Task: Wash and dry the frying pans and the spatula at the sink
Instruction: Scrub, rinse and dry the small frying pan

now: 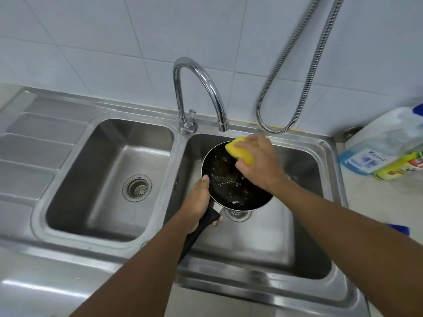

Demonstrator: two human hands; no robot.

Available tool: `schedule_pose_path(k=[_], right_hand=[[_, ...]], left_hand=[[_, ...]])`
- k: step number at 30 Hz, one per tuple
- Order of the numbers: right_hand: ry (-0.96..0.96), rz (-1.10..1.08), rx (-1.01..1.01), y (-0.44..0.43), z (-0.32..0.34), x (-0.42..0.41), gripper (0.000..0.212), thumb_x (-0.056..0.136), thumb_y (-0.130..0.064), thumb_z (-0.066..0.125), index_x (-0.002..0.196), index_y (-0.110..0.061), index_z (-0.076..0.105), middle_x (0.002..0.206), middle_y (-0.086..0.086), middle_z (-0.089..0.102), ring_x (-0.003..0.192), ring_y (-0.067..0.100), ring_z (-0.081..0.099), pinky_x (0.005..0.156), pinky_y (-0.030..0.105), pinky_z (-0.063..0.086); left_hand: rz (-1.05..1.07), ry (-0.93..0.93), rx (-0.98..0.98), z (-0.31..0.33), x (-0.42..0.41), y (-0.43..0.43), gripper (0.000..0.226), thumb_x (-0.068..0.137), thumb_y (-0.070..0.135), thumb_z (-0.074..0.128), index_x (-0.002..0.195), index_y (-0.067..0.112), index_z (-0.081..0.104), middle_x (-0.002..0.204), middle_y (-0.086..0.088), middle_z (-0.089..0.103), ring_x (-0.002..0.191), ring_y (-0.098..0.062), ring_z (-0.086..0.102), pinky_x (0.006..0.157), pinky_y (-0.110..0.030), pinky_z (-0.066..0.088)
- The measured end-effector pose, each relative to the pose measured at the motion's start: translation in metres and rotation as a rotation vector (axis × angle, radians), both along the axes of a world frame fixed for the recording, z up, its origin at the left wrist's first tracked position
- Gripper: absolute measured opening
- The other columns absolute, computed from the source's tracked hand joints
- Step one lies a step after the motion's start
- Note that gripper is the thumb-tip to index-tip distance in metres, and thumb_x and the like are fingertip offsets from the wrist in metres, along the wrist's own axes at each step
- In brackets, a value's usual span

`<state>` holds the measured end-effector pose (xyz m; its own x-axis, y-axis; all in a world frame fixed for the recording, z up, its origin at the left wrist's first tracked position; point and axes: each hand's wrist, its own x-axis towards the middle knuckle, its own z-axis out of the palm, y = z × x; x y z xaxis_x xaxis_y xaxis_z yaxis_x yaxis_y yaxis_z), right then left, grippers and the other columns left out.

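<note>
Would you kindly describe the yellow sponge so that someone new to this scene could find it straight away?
Start at the double steel sink and take the right-hand basin, below the curved tap. A black frying pan is held tilted there by the left hand on its handle. The yellow sponge sits at the pan's far rim under the right hand, the only bright yellow thing inside the basin.
</note>
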<state>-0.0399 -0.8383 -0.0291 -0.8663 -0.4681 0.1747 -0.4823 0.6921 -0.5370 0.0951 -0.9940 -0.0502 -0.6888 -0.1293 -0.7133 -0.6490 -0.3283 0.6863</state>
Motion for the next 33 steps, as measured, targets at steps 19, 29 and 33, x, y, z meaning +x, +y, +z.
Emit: schedule_pose_path(k=[19, 29, 33], right_hand=[[0.099, 0.110, 0.531, 0.038, 0.033, -0.016, 0.016, 0.079, -0.026, 0.077, 0.094, -0.030, 0.082, 0.134, -0.003, 0.058, 0.121, 0.027, 0.043, 0.096, 0.041, 0.035], [-0.093, -0.014, 0.292, 0.038, 0.031, -0.036, 0.031, 0.095, -0.008, 0.058, 0.112, -0.026, 0.076, 0.118, 0.015, 0.049, 0.108, 0.039, 0.055, 0.093, 0.041, 0.046], [-0.009, -0.064, 0.239, 0.036, 0.032, -0.034, 0.028, 0.095, -0.012, 0.059, 0.112, -0.026, 0.075, 0.104, 0.007, 0.043, 0.097, 0.039, 0.056, 0.084, 0.042, 0.048]], left_hand=[[-0.010, 0.079, 0.040, 0.042, -0.004, 0.005, 0.065, 0.104, 0.067, 0.021, 0.136, 0.021, 0.053, 0.078, -0.026, 0.067, 0.052, -0.032, 0.061, 0.043, -0.030, 0.045], [-0.171, 0.114, 0.151, 0.055, 0.013, 0.002, 0.049, 0.104, 0.060, 0.037, 0.140, 0.029, 0.046, 0.098, -0.027, 0.072, 0.064, -0.028, 0.067, 0.048, -0.029, 0.053], [-0.296, -0.034, 0.145, 0.062, 0.021, -0.005, 0.052, 0.103, 0.062, 0.040, 0.134, 0.021, 0.054, 0.105, -0.018, 0.078, 0.046, -0.017, 0.053, 0.039, -0.019, 0.038]])
